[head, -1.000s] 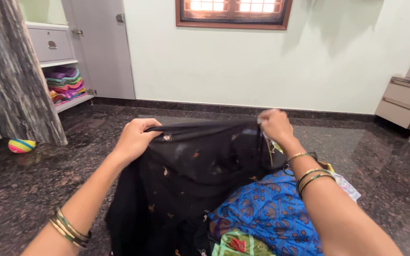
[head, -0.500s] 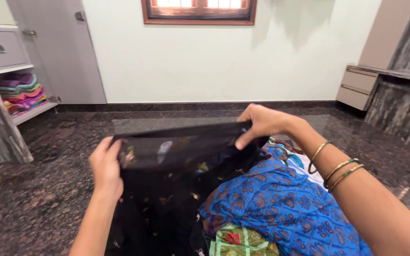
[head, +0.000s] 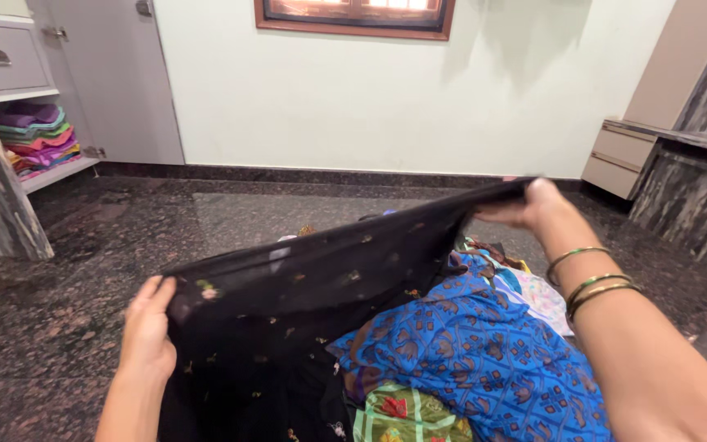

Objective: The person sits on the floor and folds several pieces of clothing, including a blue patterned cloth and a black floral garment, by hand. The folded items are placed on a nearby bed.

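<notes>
Dark granite floor (head: 67, 327), left hand (head: 147, 327) and right hand (head: 525, 205) fingers pinching black cloth (head: 321, 278) taut

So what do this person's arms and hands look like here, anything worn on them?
Both forearms are bare, with no sleeves in view. The right wrist carries three thin bangles, gold-toned with a greenish tint, one sitting a little apart from the other two. The left hand and right hand show no gloves; rings cannot be made out.

Dark speckled granite floor (head: 83, 245) lay before me; pale wall (head: 353, 98), wood-framed window (head: 353, 12) glowing, grey door (head: 116, 82), shelf of folded cloths (head: 38, 139).
</notes>
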